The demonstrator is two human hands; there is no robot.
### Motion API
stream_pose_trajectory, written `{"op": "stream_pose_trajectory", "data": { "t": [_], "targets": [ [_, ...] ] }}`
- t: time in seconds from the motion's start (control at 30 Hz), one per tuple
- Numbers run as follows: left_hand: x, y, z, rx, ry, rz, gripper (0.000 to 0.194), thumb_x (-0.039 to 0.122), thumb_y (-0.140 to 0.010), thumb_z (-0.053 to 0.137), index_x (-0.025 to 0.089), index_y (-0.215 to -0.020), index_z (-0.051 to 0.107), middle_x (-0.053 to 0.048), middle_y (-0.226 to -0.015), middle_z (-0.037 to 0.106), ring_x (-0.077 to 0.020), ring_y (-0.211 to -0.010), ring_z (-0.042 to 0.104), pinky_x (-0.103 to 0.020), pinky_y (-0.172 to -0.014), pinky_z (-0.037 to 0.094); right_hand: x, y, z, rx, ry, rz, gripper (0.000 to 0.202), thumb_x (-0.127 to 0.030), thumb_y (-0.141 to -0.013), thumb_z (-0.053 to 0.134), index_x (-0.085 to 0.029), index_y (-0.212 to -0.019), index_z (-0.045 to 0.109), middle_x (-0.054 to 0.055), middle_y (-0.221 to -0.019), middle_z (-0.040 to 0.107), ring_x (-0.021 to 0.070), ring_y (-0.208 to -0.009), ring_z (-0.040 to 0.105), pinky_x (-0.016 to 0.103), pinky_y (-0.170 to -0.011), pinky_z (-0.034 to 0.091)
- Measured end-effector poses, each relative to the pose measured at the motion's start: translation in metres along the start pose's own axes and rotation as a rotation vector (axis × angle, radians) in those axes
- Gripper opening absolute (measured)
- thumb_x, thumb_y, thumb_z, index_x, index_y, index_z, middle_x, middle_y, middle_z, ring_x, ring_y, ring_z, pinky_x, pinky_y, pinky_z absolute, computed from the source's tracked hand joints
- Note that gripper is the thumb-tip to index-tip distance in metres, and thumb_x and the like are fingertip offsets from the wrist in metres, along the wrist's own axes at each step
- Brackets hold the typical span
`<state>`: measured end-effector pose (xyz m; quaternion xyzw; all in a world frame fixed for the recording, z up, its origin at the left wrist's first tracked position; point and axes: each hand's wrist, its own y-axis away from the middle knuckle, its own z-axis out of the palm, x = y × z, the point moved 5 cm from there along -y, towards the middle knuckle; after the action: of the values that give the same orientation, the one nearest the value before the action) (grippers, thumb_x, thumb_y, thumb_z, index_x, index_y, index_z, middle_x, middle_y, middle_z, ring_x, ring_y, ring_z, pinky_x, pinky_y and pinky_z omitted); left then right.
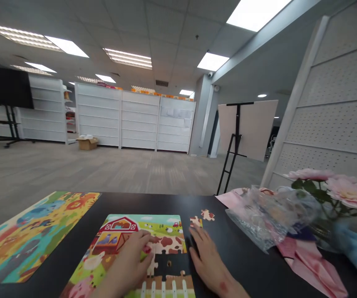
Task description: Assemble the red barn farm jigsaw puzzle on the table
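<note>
A farm jigsaw puzzle (161, 227) with a red barn, a cow and a white fence lies on the black table in front of me. Toward its lower right is a gap where dark table shows through. My left hand (130, 260) rests over the middle of the puzzle, thumb and index finger apart beside the cow's body; its other fingers are mostly hidden. Right of the puzzle, my right hand (208, 258) lies with fingers stretched out, fingertips touching a loose puzzle piece (196, 221). Another brown-and-cream puzzle piece (208, 215) lies just beyond it.
A second colourful animal picture board (38, 231) lies at the left of the table (153, 200). Crumpled clear plastic bags (259, 215), pink cloth (316, 258) and pink flowers (348, 190) crowd the right side. An easel (237, 136) stands beyond the table.
</note>
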<state>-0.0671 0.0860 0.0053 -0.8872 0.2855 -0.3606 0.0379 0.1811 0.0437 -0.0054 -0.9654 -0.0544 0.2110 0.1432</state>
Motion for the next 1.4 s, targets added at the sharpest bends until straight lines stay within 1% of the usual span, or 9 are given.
{"op": "stream_pose_trajectory", "data": {
  "t": [0.07, 0.13, 0.33, 0.5, 0.67, 0.83, 1.17, 1.27, 1.4],
  "targets": [
    [-0.003, 0.0, -0.005, 0.008, -0.003, -0.008, 0.032, 0.018, -0.085, 0.052, 0.02, -0.113, 0.069, -0.012, -0.124, 0.065, -0.0285, -0.119, 0.059, -0.043, -0.107, 0.044, 0.019, -0.012, -0.003, -0.063, 0.1, 0.079, 0.052, -0.027, -0.093, 0.049, -0.019, -0.144, 0.053, 0.017, -0.158, 0.043, 0.0358, -0.148, 0.036, 0.06, -0.113, 0.037],
    [-0.004, 0.002, -0.008, 0.02, 0.005, -0.015, 0.031, 0.018, -0.085, 0.052, 0.019, -0.112, 0.069, -0.012, -0.122, 0.066, -0.0286, -0.119, 0.06, -0.043, -0.106, 0.044, 0.027, -0.018, -0.01, -0.096, 0.127, 0.079, 0.05, -0.029, -0.094, 0.048, -0.019, -0.143, 0.055, 0.018, -0.155, 0.047, 0.0362, -0.145, 0.04, 0.06, -0.112, 0.038],
    [0.002, 0.012, -0.016, 0.049, 0.064, -0.023, 0.029, 0.019, -0.084, 0.055, 0.02, -0.11, 0.068, -0.009, -0.119, 0.067, -0.0268, -0.117, 0.06, -0.039, -0.104, 0.045, 0.017, 0.013, -0.025, -0.138, 0.106, -0.059, 0.038, -0.025, -0.098, 0.041, -0.023, -0.124, 0.068, 0.012, -0.126, 0.067, 0.025, -0.12, 0.063, 0.043, -0.107, 0.047],
    [0.009, 0.015, -0.016, 0.05, 0.111, -0.007, 0.026, 0.022, -0.088, 0.054, 0.021, -0.109, 0.068, -0.008, -0.116, 0.067, -0.0248, -0.114, 0.059, -0.037, -0.104, 0.044, 0.024, 0.033, -0.029, -0.167, -0.091, -0.058, 0.032, -0.039, -0.099, 0.046, -0.025, -0.116, 0.069, 0.013, -0.142, 0.058, 0.0302, -0.138, 0.048, 0.052, -0.115, 0.038],
    [0.012, 0.016, -0.011, 0.034, 0.115, 0.005, 0.025, 0.02, -0.086, 0.055, 0.021, -0.107, 0.068, -0.008, -0.112, 0.066, -0.0249, -0.111, 0.06, -0.036, -0.1, 0.045, 0.025, 0.023, -0.031, -0.206, -0.169, -0.071, 0.031, -0.041, -0.098, 0.051, -0.023, -0.12, 0.064, 0.012, -0.128, 0.066, 0.0274, -0.122, 0.06, 0.043, -0.109, 0.045],
    [0.01, 0.016, -0.01, 0.036, 0.117, -0.004, 0.026, 0.017, -0.084, 0.056, 0.022, -0.107, 0.067, -0.007, -0.113, 0.065, -0.0252, -0.112, 0.059, -0.037, -0.101, 0.044, 0.023, 0.022, -0.03, -0.2, -0.178, -0.065, 0.035, -0.047, -0.102, 0.046, -0.024, -0.121, 0.062, 0.01, -0.126, 0.066, 0.0256, -0.12, 0.061, 0.036, -0.107, 0.046],
    [0.014, 0.014, 0.005, -0.009, 0.109, 0.012, 0.03, 0.014, -0.08, 0.058, 0.024, -0.107, 0.067, -0.006, -0.116, 0.064, -0.0254, -0.114, 0.056, -0.036, -0.101, 0.042, -0.029, 0.036, -0.004, -0.237, -0.183, -0.291, 0.026, -0.037, -0.104, 0.045, -0.027, -0.109, 0.069, 0.008, -0.128, 0.066, 0.0198, -0.118, 0.064, 0.028, -0.102, 0.051],
    [0.018, 0.014, 0.007, -0.035, 0.103, 0.014, 0.033, 0.012, -0.079, 0.059, 0.026, -0.108, 0.068, -0.005, -0.116, 0.064, -0.0248, -0.114, 0.057, -0.036, -0.101, 0.042, -0.008, 0.021, -0.005, -0.17, -0.041, -0.217, 0.036, -0.038, -0.105, 0.039, -0.026, -0.127, 0.065, 0.009, -0.141, 0.06, 0.0214, -0.129, 0.059, 0.034, -0.111, 0.048],
    [0.017, 0.009, 0.009, -0.055, 0.088, 0.008, 0.031, 0.012, -0.08, 0.057, 0.025, -0.106, 0.068, -0.006, -0.118, 0.064, -0.0259, -0.115, 0.057, -0.038, -0.102, 0.043, 0.052, -0.027, -0.014, -0.063, 0.194, -0.011, 0.049, -0.025, -0.099, 0.034, -0.01, -0.14, 0.057, 0.021, -0.149, 0.053, 0.0308, -0.14, 0.049, 0.051, -0.117, 0.039]
  ]
}}
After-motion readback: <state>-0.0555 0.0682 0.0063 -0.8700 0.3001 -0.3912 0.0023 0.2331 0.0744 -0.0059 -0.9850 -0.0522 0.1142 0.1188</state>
